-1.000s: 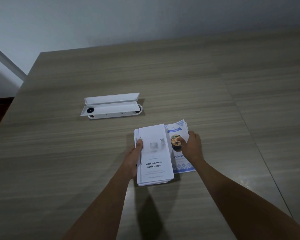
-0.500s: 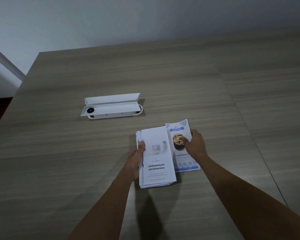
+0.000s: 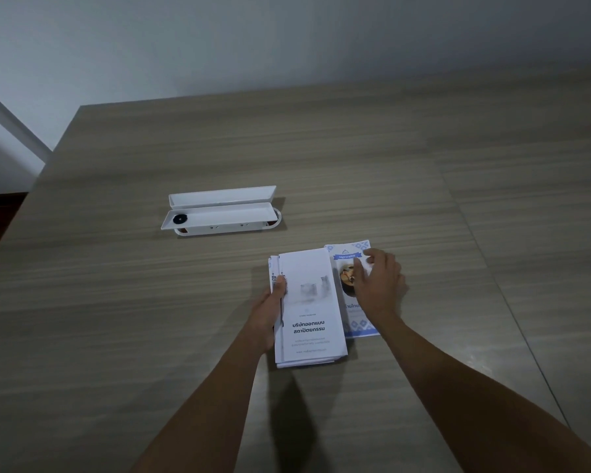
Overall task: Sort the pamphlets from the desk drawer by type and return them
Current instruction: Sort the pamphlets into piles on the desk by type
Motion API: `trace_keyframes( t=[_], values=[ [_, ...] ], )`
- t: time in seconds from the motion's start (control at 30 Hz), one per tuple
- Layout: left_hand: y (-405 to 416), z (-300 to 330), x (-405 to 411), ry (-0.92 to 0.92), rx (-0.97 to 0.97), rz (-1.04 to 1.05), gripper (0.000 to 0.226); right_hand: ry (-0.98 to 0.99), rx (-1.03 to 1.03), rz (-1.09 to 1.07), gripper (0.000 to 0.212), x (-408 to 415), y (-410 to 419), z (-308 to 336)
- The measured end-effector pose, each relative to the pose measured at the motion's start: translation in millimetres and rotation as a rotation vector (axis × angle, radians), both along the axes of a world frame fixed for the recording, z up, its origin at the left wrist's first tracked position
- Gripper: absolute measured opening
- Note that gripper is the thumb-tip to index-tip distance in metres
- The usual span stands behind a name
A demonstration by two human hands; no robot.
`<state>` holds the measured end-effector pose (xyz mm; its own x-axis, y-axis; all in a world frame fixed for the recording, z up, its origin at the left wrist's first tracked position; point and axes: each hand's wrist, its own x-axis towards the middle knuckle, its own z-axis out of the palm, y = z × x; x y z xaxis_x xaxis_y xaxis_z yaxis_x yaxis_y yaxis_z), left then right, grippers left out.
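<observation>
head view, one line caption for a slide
Left hand steadies the white pamphlet stack; right hand rests on the blue pamphlet.

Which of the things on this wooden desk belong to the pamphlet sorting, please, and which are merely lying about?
Part of the job:
- white pamphlet stack with black print, steadied by the left hand
- blue-patterned pamphlet with a food photo, lying beside the stack under the right hand

Just lying about:
- long white plastic case, lid open
- small black round object inside it
</observation>
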<state>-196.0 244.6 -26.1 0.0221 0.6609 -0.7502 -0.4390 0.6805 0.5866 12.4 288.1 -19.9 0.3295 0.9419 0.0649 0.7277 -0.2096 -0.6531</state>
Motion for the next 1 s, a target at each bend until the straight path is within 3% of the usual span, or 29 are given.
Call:
trace_keyframes(
  t=[0.03, 0.1, 0.17, 0.33, 0.47, 0.6, 0.67, 0.8, 1.0],
  values=[
    [0, 2, 2, -0.001, 0.005, 0.001, 0.047, 0.252, -0.011, 0.027, 0.024, -4, -4, 7],
    [0, 10, 8, -0.010, 0.024, -0.005, 0.045, 0.652, -0.160, 0.054, 0.044, -11, -10, 16],
    [-1, 17, 15, -0.009, 0.042, -0.011, 0.044, 0.749, -0.279, 0.116, 0.059, -16, -17, 20],
    [-5, 24, 30, 0.033, 0.094, 0.013, 0.050, 0.766, -0.278, 0.202, 0.043, -25, -41, 29],
    [-7, 31, 36, 0.006, 0.094, -0.036, 0.054, 0.659, -0.297, 0.236, 0.055, -23, -50, 31],
    [-8, 39, 39, -0.163, 0.022, -0.072, 0.070, 0.631, -0.306, 0.245, 0.063, -15, -51, 27],
    [-9, 41, 40, -0.192, 0.026, -0.097, 0.061, 0.638, -0.304, 0.240, 0.058, -12, -52, 30],
    [-9, 36, 42, -0.155, 0.052, -0.122, 0.057, 0.651, -0.332, 0.223, 0.057, -13, -54, 39],
    [-9, 27, 46, -0.114, 0.053, -0.083, 0.067, 0.660, -0.348, 0.188, 0.057, -15, -55, 42]
  ],
)
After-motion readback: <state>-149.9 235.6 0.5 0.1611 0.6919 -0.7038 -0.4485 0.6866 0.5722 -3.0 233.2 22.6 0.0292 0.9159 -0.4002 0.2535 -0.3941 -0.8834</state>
